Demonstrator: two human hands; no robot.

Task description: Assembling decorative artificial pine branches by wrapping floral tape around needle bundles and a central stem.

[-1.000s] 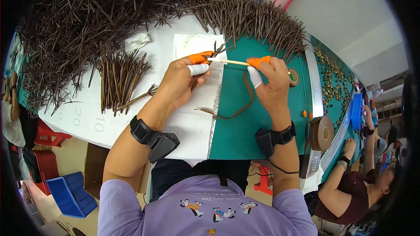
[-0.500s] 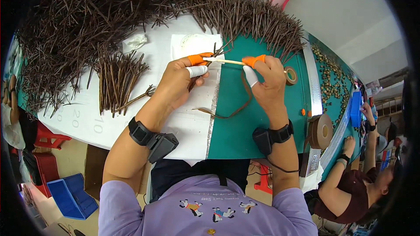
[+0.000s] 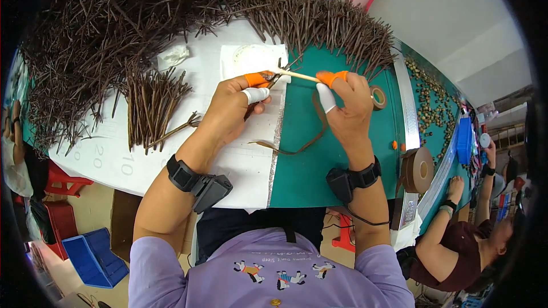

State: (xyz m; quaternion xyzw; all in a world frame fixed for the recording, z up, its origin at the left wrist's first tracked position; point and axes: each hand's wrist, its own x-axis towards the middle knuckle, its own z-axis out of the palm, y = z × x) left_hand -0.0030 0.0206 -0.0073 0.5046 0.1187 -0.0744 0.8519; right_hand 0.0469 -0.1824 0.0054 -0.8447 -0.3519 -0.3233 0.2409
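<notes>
My left hand (image 3: 229, 108), with orange and white finger covers, is closed around a dark brown branched twig (image 3: 275, 80). Between the thumb and forefinger of my right hand (image 3: 350, 101), also in orange and white covers, is a thin pale stick that looks like a cotton swab (image 3: 302, 76). Its whitish tip touches the twig near my left fingertips. A brown strip of tape (image 3: 319, 134) curls over the mat between my hands. Behind them lies a white square (image 3: 227, 68) with a pale round patch on it.
Twigs (image 3: 114, 28) are heaped at the far left, with a bundle (image 3: 149, 111) nearer. On the right are a small tape roll (image 3: 378, 98), a larger brown roll (image 3: 422, 170), a metal strip (image 3: 406, 102) and small beads (image 3: 431, 97). A co-worker (image 3: 451, 245) sits right.
The swab's tip has shifted slightly upward and right along the twig, tilting the stick more. My hands have barely moved. The co-worker's far hand now holds up a round white thing.
</notes>
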